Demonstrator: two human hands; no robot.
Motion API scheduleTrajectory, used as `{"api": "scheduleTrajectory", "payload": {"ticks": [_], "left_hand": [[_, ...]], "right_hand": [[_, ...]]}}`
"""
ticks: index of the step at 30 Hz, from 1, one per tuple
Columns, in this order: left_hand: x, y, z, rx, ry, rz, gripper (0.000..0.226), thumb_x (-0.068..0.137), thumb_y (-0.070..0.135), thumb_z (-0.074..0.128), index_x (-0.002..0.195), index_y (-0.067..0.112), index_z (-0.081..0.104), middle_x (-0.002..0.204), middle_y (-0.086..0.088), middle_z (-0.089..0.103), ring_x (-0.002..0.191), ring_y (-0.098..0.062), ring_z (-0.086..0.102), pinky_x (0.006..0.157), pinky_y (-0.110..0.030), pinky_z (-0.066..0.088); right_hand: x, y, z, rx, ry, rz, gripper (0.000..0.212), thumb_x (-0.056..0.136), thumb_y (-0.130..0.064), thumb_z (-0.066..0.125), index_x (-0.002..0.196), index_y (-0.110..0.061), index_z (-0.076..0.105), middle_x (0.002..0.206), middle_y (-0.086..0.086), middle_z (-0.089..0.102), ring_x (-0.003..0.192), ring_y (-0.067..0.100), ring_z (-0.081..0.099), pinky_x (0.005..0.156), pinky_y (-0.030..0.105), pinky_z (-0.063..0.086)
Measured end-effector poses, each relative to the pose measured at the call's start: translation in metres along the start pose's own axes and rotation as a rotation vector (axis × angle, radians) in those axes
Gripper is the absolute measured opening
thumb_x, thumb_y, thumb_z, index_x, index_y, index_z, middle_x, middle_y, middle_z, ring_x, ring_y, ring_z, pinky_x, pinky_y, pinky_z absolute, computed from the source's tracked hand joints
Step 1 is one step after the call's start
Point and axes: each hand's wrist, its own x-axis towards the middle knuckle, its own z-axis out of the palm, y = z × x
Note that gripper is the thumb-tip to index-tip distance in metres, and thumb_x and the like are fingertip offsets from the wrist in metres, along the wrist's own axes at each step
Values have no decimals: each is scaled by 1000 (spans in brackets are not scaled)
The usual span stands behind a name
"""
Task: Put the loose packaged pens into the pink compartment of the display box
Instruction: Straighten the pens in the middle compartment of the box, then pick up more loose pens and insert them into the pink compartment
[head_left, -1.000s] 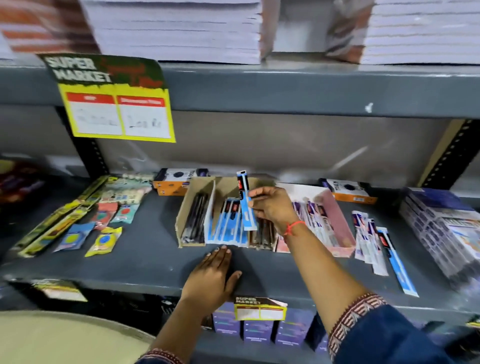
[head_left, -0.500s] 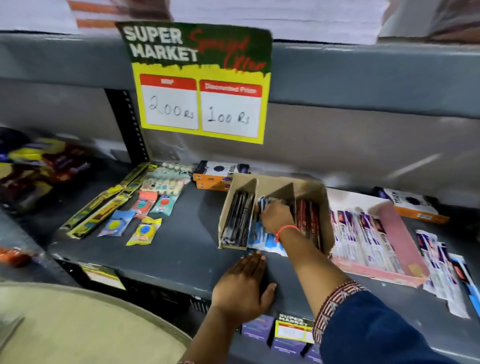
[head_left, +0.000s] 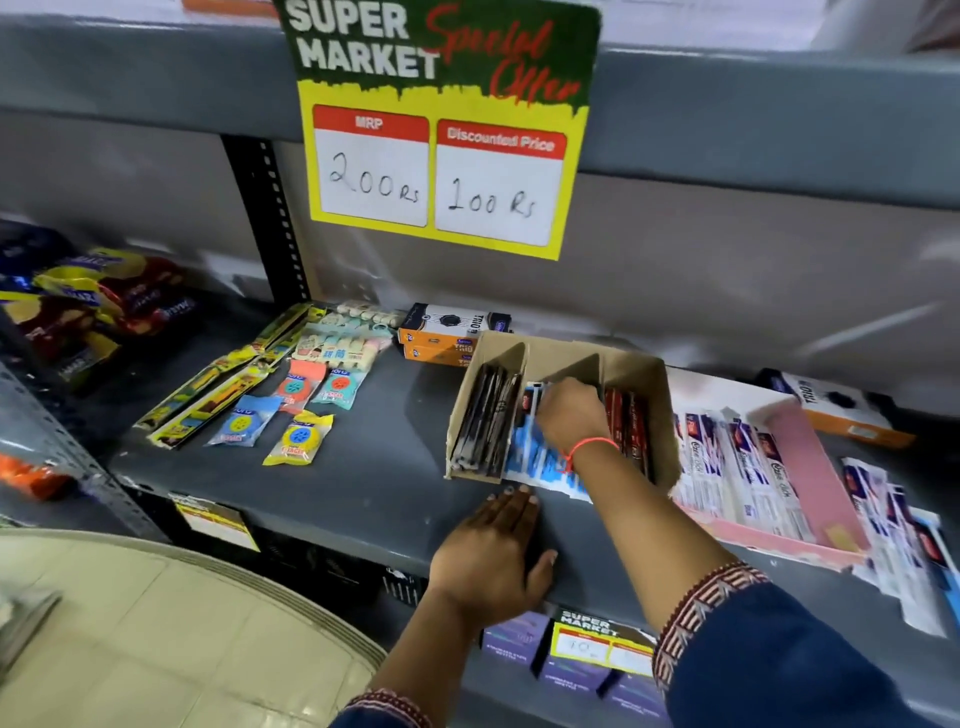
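Nearest us, low in the middle of the frame, our left hand (head_left: 491, 558) lies flat and spread on the front of the grey shelf (head_left: 332, 483), holding nothing; we would keep it there as a brace. Just above it, mid-frame, our right hand (head_left: 571, 415) is curled down into the middle slot of the brown cardboard box (head_left: 631, 364), its fingers pinched among the blue-packed pens (head_left: 540, 465); whether it grips one or only tidies them we cannot tell. To do this step well, we judge we should settle those blue packs so they stop spilling over the front lip, then free the hand and reach rightward. The brown box has three slots: dark packs at left, blue in the middle, red at right. Just right of it sits the pink compartment (head_left: 810, 467), already carrying a row of white-and-blue pen packs, too overlapped to count. The loose packaged pens (head_left: 904, 545) lie at the right edge of the frame, beside the pink wall; we count roughly four or five, fanned and blurred. Farther back stand two orange boxes, one behind each tray, and one yellow offer sign (head_left: 441, 130) hangs at the top
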Motion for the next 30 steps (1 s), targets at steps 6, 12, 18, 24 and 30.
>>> {"api": "scheduleTrajectory", "payload": {"ticks": [6,12,18,24,30], "left_hand": [[5,4,7,43,-74,-58,65,94,47,31,145,10,17,154,-7,22,140,-18,15,112,-26,3],[15,84,27,-55,-122,105,63,96,45,33,144,5,21,153,-14,22,140,-23,15,113,-28,-1],[38,140,39,-48,-220,257,66,97,48,31,144,5,16,155,-14,13,141,-23,9,113,-31,1],[56,171,48,5,-287,380,66,98,50,23,145,7,8,156,-12,6,142,-22,2,111,-30,-6],[56,170,54,-26,-247,363,69,95,56,22,146,13,7,157,-5,5,141,-15,-1,106,-23,-13]], "right_hand": [[-26,13,-40,126,178,-63,28,85,-3,44,93,3,70,100,26,71,96,40,66,84,38,53],[-47,74,-81,120,446,44,29,82,-8,46,91,-8,73,101,19,73,96,39,65,76,34,52],[-68,161,-114,60,636,209,25,88,-10,46,97,-3,68,99,26,68,92,41,64,71,38,49],[-97,251,-132,-16,651,583,30,88,-8,43,110,5,60,121,30,55,113,46,49,90,46,43],[-93,293,-137,-49,358,641,33,90,-8,43,117,1,60,124,29,57,119,42,48,98,42,42]]}}
